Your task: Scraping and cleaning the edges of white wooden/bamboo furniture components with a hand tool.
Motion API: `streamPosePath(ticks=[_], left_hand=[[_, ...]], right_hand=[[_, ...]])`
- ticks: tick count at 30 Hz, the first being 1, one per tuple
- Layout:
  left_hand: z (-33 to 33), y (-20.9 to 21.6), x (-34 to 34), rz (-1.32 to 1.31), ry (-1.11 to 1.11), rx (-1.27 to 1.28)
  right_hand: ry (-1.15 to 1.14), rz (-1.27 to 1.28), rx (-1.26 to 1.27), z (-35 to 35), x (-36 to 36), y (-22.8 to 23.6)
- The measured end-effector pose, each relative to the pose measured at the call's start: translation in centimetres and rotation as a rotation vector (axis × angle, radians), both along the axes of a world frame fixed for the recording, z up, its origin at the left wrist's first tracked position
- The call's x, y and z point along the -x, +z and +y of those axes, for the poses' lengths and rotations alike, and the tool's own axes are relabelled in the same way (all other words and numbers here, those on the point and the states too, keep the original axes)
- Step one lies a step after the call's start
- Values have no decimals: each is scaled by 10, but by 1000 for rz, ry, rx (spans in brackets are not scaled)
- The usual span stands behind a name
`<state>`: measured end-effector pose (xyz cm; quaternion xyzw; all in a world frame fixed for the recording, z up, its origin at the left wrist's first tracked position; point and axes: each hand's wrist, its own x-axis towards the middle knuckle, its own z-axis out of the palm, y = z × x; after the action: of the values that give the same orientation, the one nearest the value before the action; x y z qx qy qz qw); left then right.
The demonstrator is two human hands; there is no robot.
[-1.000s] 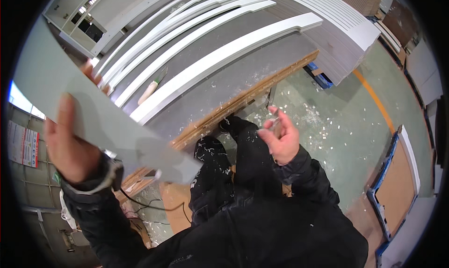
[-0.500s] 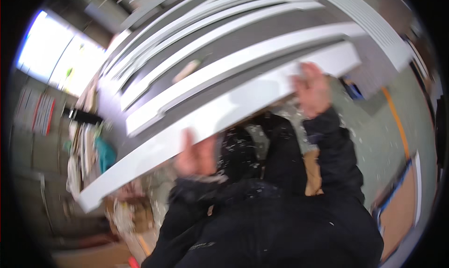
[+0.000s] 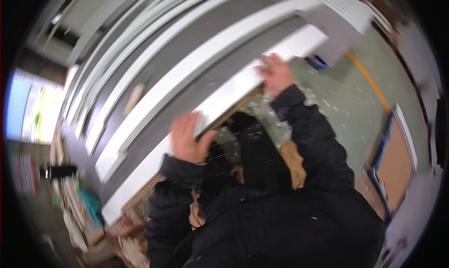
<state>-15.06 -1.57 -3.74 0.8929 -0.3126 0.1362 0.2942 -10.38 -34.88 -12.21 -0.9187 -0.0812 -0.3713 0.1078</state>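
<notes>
A long white board (image 3: 234,90) lies slantwise along the near edge of a grey worktable (image 3: 191,99). My left hand (image 3: 187,139) rests on its middle part, fingers laid flat across the white face and thumb held apart. Farther along, toward the board's right end, my right hand (image 3: 277,76) has its fingers spread over the top face. Neither hand appears closed round the board; its underside is hidden. Behind it, a second long white strip (image 3: 187,76) with a stepped edge runs almost parallel. Motion blur softens the details.
Several more white strips (image 3: 135,66) lie farther back, with a small beige object (image 3: 134,99) among them. A teal cloth (image 3: 90,206) and a black cylinder (image 3: 58,171) are at the left. White scraps litter the green floor (image 3: 341,109). A brown panel (image 3: 397,158) stands right.
My view has turned, shifting the scene leftward and tilting it. My left hand has moved from the board's near edge onto its top face; my right hand stays near the right end.
</notes>
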Motion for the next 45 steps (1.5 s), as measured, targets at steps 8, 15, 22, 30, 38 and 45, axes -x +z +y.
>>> streamPosePath(ticks=[8, 15, 22, 30, 38, 45], left_hand=[[37, -27, -27, -106, -112, -254], [42, -17, -17, -38, -86, -275], [52, -17, -14, -63, -106, -350], [57, -16, -13, -8, -87, -374], [54, -14, -17, -26, -100, -368], [58, -18, -17, 7, -90, -351]], right_hand=[[-411, 264, -923, -47, 90, 35], [-395, 110, -628, -72, 73, 12], [-550, 82, -596, -142, 33, 3], [-282, 2, -562, -124, 42, 8], [-624, -20, -630, -198, 22, 4], [-786, 70, -605, -237, 9, 5]])
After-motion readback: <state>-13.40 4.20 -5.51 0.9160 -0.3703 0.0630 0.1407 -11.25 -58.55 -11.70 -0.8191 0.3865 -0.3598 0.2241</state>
